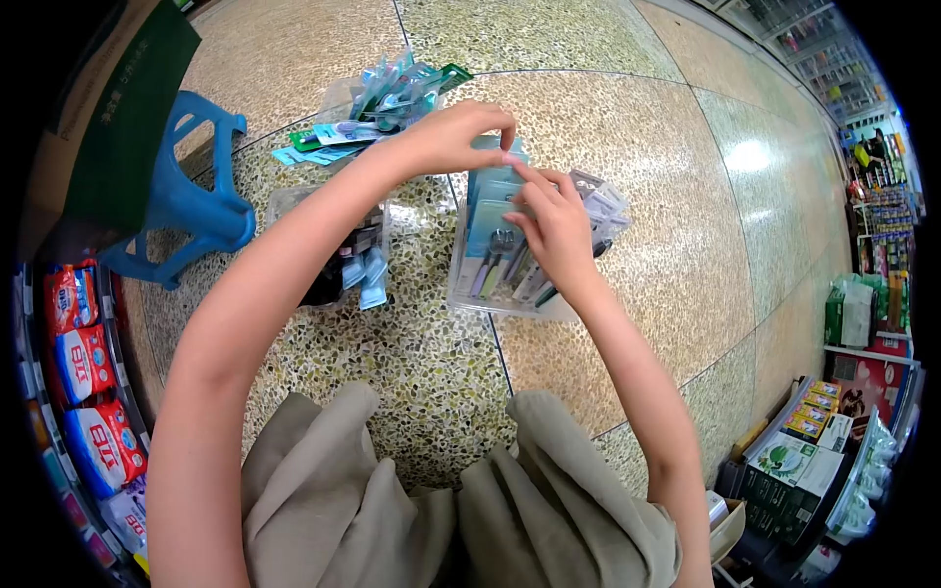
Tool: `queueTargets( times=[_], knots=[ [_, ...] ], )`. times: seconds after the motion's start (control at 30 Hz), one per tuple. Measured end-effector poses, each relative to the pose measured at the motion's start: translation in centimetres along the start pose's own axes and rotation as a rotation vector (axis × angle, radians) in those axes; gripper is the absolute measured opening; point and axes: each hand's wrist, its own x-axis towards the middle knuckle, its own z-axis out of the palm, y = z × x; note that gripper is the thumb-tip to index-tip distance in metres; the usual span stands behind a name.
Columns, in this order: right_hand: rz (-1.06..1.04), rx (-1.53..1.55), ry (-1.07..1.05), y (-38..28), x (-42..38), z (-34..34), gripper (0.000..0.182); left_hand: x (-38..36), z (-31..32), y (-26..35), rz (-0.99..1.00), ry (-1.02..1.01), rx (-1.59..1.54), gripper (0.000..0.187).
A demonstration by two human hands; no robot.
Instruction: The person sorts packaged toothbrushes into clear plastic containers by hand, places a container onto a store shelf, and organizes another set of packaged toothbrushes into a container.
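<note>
A clear plastic bin [466,297] stands on the floor with packaged utensils on pale blue cards [487,218] upright inside. My left hand [463,137] reaches over the back of the bin, its fingers bent down at the top of the cards. Close beside it, my right hand [554,218] is over the bin's right part, fingers curled, fingertips near the left hand's. What either hand holds, if anything, is too small to make out. White and clear packs [603,209] lie at the bin's right side.
Behind my left forearm is a heap of teal and green packs [397,93]. Another clear bin [284,201] with dark and light blue packs is partly hidden by that forearm. A blue stool [221,211] bears a green box [127,118] at left. Stocked shelves line both sides.
</note>
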Motion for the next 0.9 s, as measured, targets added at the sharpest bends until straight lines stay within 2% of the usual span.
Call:
queueTargets(
  times=[0.1,0.27,0.43,0.53,0.67,0.77,0.9],
  knots=[
    [0.021,0.051,-0.006,0.4,-0.2,0.0,0.026,-0.8,0.5,0.9,0.035,-0.066,0.058,0.049],
    [0.13,0.248,0.012,0.4,-0.3,-1.1,0.029,-1.1,1.0,1.4,0.014,-0.052,0.098,0.049],
    [0.255,0.258,0.106,1.6,-0.8,-3.2,0.028,-1.5,0.5,1.4,-0.023,-0.064,0.116,0.049],
    [0.28,0.197,0.076,2.0,-1.0,-4.4,0.027,-2.0,-0.1,1.5,-0.032,-0.079,0.158,0.048],
    [0.198,0.112,0.092,2.0,-1.1,-4.5,0.029,-1.9,-0.3,1.4,-0.055,-0.114,0.156,0.047],
    [0.054,0.019,0.076,1.8,-0.4,-4.0,0.034,-1.8,-0.1,1.6,-0.057,-0.114,0.156,0.048],
    [0.043,-0.099,-0.126,1.9,1.3,-3.1,0.039,-2.0,-0.3,2.0,-0.09,-0.122,0.149,0.049]
  ],
)
